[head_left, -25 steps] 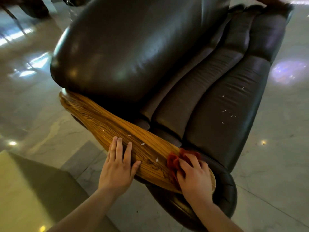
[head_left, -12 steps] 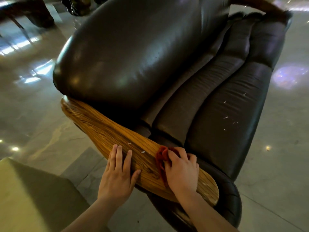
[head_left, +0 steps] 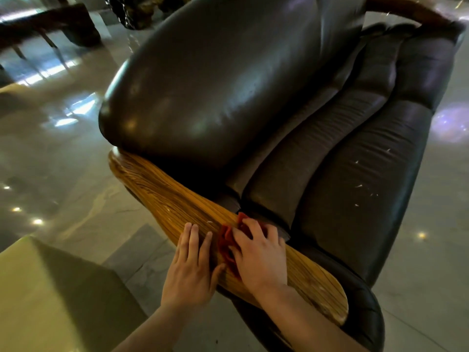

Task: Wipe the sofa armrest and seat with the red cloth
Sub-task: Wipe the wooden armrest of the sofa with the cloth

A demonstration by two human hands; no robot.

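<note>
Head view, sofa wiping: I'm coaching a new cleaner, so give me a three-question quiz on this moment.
1. True or false: the red cloth lies on the leather seat.
2. Which hand presses the cloth? A. left hand B. right hand
3. Fill in: white specks lie on the seat and on the wooden ____.

Key: 1. false, it is on the armrest. 2. B. 3. armrest.
</note>
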